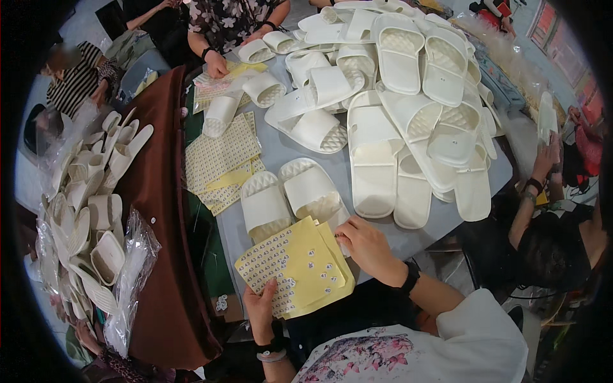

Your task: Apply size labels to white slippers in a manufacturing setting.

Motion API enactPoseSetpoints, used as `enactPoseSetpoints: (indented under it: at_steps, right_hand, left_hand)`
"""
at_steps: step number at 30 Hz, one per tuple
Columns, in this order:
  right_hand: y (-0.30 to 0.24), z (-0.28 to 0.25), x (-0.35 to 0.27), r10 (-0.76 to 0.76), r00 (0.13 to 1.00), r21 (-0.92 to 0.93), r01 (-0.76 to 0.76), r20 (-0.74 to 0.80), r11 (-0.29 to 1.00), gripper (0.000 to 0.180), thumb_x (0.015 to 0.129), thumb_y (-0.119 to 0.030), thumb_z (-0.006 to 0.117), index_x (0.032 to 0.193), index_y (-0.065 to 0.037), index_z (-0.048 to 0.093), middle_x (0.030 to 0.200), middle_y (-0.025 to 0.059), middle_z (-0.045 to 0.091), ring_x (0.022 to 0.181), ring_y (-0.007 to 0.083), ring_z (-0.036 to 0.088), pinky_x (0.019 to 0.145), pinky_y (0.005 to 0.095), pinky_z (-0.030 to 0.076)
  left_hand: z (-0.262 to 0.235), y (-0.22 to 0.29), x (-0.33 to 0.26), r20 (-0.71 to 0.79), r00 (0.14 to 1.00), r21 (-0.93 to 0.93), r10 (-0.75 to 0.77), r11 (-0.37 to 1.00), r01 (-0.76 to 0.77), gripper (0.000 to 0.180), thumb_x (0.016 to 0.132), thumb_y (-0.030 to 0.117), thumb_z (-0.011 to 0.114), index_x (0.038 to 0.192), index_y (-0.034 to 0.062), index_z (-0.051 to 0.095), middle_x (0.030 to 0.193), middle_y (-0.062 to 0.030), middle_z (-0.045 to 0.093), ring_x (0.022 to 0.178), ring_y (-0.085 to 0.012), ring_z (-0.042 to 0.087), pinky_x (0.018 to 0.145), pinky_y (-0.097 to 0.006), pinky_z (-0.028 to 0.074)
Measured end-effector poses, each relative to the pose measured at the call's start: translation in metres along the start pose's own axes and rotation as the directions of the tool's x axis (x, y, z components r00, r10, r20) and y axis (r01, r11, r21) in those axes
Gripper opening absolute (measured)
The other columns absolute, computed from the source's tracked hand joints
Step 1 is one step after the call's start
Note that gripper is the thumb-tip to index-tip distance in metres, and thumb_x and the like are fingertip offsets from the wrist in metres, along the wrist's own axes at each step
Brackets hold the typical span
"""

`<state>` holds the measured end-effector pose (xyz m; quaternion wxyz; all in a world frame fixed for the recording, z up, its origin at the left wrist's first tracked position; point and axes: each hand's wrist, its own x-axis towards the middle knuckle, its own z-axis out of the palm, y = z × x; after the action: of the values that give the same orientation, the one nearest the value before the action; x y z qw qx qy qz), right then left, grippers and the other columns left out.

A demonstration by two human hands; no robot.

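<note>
My left hand [260, 309] grips a stack of yellow sticker sheets [319, 255] by its lower left edge, thumb on top. Rows of small round white number stickers cover the top sheet's left part; a few loose ones dot its right part. At the stack's right edge my right hand [367, 246] is closed, fingertips pinched together; what they hold is too small to make out. Just beyond the sheets lie two cream slippers side by side, a left one [263, 207] and a right one [313, 191], their near ends partly hidden by the sheets.
A big heap of cream slippers [399, 127] covers the table's right and far side. More sticker sheets [223, 159] lie at the left. Beyond the brown cloth-covered edge [159, 191] are more slippers [89, 223] with clear plastic bags [131, 281]. Across the table is a person's hand [217, 64]; others work around.
</note>
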<state>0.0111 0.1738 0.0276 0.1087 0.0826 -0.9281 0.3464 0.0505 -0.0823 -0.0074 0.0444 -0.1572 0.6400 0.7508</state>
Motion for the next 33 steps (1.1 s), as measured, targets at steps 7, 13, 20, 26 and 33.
enactPoseSetpoints:
  at_steps: [7, 13, 20, 26, 33]
  right_hand:
    - [0.0015, 0.0003, 0.0036, 0.034, 0.998, 0.042, -0.037, 0.054, 0.998, 0.006, 0.08, -0.008, 0.056, 0.084, -0.005, 0.052, 0.081, 0.0098, 0.05, 0.075, 0.0292, 0.054, 0.063, 0.0381, 0.043]
    - [0.0003, -0.001, 0.0051, 0.054, 0.997, 0.092, -0.059, 0.058, 0.994, 0.006, 0.08, -0.007, 0.055, 0.085, -0.006, 0.052, 0.082, 0.0102, 0.05, 0.076, 0.0298, 0.054, 0.064, 0.0381, 0.043]
    - [0.0, 0.0023, 0.0029, 0.081, 0.994, 0.103, -0.089, 0.079, 0.991, 0.01, 0.079, -0.005, 0.057, 0.088, -0.005, 0.052, 0.085, 0.01, 0.051, 0.078, 0.0301, 0.055, 0.065, 0.0373, 0.044]
    - [-0.0041, -0.0015, 0.0047, 0.103, 0.989, 0.152, -0.118, 0.101, 0.981, 0.009, 0.08, -0.005, 0.055, 0.088, -0.006, 0.052, 0.085, 0.0096, 0.051, 0.074, 0.0297, 0.055, 0.064, 0.0378, 0.044]
    - [-0.001, -0.003, 0.0068, 0.052, 0.994, 0.077, -0.06, 0.097, 0.995, 0.009, 0.08, -0.005, 0.056, 0.087, -0.006, 0.051, 0.084, 0.0093, 0.051, 0.075, 0.0291, 0.054, 0.064, 0.0377, 0.044]
  left_hand:
    - [0.0045, 0.006, -0.002, -0.009, 1.0, -0.059, 0.019, 0.998, -0.02, 0.029, 0.081, 0.005, 0.064, 0.106, -0.0047, 0.053, 0.095, -0.0085, 0.063, 0.077, -0.0105, 0.059, 0.067, -0.023, 0.048]
    - [0.0033, 0.0015, -0.0018, -0.05, 0.997, -0.051, 0.064, 0.996, -0.067, 0.026, 0.081, 0.007, 0.064, 0.103, -0.0046, 0.055, 0.093, -0.008, 0.063, 0.076, -0.0098, 0.059, 0.067, -0.022, 0.048]
    - [0.0035, 0.004, -0.0021, -0.054, 0.998, -0.042, 0.016, 0.999, -0.018, 0.025, 0.082, 0.006, 0.063, 0.103, -0.0042, 0.056, 0.095, -0.0079, 0.063, 0.077, -0.0099, 0.059, 0.067, -0.023, 0.048]
    - [-0.0025, 0.0017, -0.0028, -0.003, 1.0, -0.029, -0.014, 0.999, 0.014, 0.022, 0.083, 0.006, 0.063, 0.101, -0.0038, 0.056, 0.093, -0.008, 0.064, 0.075, -0.0089, 0.059, 0.065, -0.022, 0.048]
    - [-0.0002, -0.003, -0.0003, -0.03, 0.999, -0.031, 0.028, 0.999, -0.029, 0.02, 0.082, 0.004, 0.062, 0.1, -0.0038, 0.056, 0.092, -0.0074, 0.064, 0.074, -0.0082, 0.059, 0.064, -0.022, 0.048]
